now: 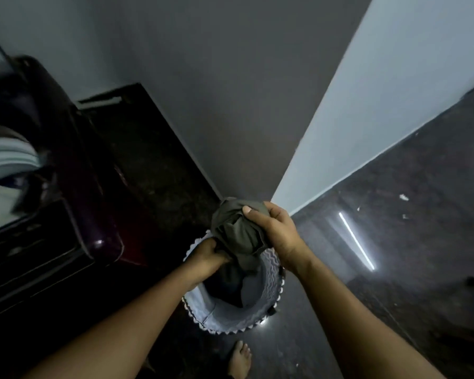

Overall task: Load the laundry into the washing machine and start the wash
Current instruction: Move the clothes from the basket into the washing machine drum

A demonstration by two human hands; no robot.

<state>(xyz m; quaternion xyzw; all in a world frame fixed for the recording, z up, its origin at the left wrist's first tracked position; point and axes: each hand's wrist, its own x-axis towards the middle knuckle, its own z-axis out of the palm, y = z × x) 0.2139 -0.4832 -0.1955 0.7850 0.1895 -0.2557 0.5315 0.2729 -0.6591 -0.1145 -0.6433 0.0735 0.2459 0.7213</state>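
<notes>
Olive garment (pixel 237 231) gripped by left hand (pixel 207 255) and right hand (pixel 274 228) above basket (pixel 225 318)

The right hand (pixel 274 233) is clutching the top of a bunched olive-grey garment (pixel 237 232), and the left hand (pixel 208 256) is gripping it lower down, over a round white laundry basket (pixel 225 321). The basket is standing on the dark floor (pixel 394 214) near the wall (pixel 203 77) corner, with a bare foot (pixel 240 359) just beside it. The dark washing machine (pixel 74 165) is showing blurred at the left.
</notes>
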